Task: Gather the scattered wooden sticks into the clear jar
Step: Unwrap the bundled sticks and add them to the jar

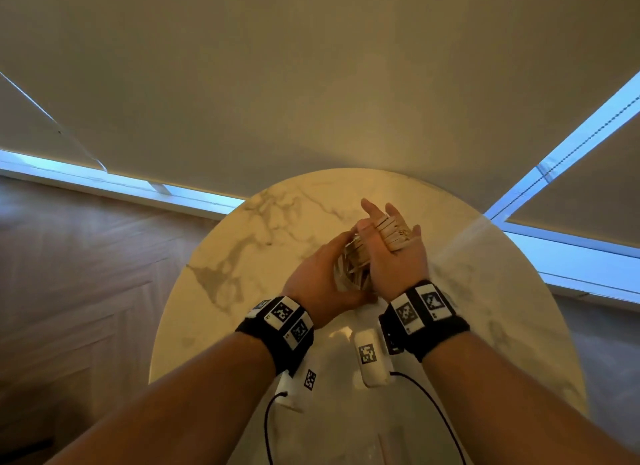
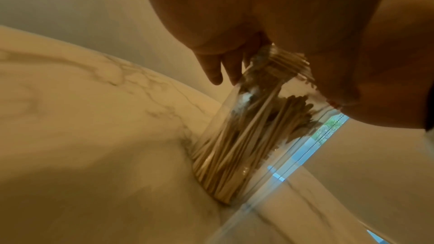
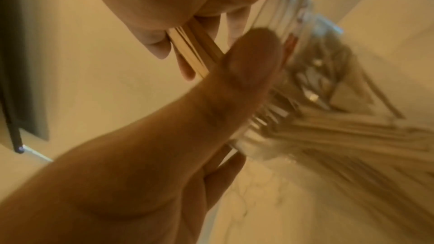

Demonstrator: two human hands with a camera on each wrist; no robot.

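Note:
The clear jar [image 1: 349, 270] stands tilted on the round marble table [image 1: 242, 256], and my left hand [image 1: 322, 274] grips it around its side. Many wooden sticks [image 2: 234, 146] stand packed inside it. My right hand [image 1: 401, 263] holds a bundle of wooden sticks [image 1: 391, 234] between its fingers, right at the jar's mouth. In the right wrist view those held sticks [image 3: 192, 47] run from my fingers [image 3: 159, 47] toward the jar's ribbed neck [image 3: 293, 16], with my left thumb [image 3: 246, 66] pressed on the glass. The jar's opening is hidden behind my hands.
What looks like a single stick [image 1: 382, 447] lies near the table's front edge between my forearms. Wooden floor [image 1: 69, 274] is on the left, and drawn blinds [image 1: 311, 66] over bright windows stand behind the table.

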